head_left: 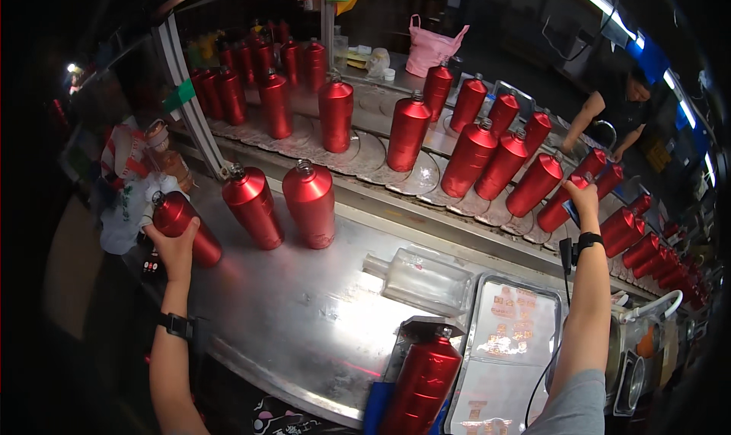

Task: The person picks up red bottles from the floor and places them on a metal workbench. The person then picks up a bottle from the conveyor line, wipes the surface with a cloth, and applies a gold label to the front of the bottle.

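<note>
My left hand (177,246) grips a red metallic bottle (185,226) at the left edge of the steel table (304,313). Two more red bottles (252,207) (310,203) stand upright just right of it. My right hand (583,199) reaches out to the conveyor and is closed on a red bottle (562,203) among several others riding the belt (426,178). Both wrists wear black bands. Another red bottle (421,385) stands at the table's near edge.
A clear glass bottle (422,281) lies on its side mid-table. A metal tray (506,344) with labels sits at right. Another person (617,111) works beyond the conveyor. A pink bag (432,45) rests at the back. Bags and jars (141,168) crowd the left.
</note>
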The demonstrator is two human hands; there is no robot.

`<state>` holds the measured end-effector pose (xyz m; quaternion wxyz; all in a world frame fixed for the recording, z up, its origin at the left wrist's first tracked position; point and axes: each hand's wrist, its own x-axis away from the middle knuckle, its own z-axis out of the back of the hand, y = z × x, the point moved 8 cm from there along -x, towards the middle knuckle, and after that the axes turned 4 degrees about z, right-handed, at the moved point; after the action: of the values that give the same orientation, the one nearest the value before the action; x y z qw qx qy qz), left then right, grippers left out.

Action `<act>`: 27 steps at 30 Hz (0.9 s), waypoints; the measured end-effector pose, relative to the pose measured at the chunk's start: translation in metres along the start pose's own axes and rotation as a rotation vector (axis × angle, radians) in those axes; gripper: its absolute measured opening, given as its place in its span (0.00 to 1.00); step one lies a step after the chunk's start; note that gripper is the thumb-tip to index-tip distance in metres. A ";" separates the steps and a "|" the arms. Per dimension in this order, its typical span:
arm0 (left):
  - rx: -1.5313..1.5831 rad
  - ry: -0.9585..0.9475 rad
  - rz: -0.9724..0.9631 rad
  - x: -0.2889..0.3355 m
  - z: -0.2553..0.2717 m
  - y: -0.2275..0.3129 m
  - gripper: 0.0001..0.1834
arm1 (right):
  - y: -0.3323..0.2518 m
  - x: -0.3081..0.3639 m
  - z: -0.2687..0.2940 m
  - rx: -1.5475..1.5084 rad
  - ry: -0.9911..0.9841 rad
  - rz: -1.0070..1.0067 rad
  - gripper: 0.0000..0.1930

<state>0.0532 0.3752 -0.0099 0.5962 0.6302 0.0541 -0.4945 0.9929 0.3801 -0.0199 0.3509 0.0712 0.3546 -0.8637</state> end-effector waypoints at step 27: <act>0.247 -0.227 -0.236 -0.006 0.027 0.054 0.38 | -0.179 0.153 0.064 -0.138 -0.097 0.444 0.36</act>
<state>0.0705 0.3409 0.0375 0.4543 0.6281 -0.0010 -0.6318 0.7692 0.3425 0.0709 0.5528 0.0818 0.3712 -0.7415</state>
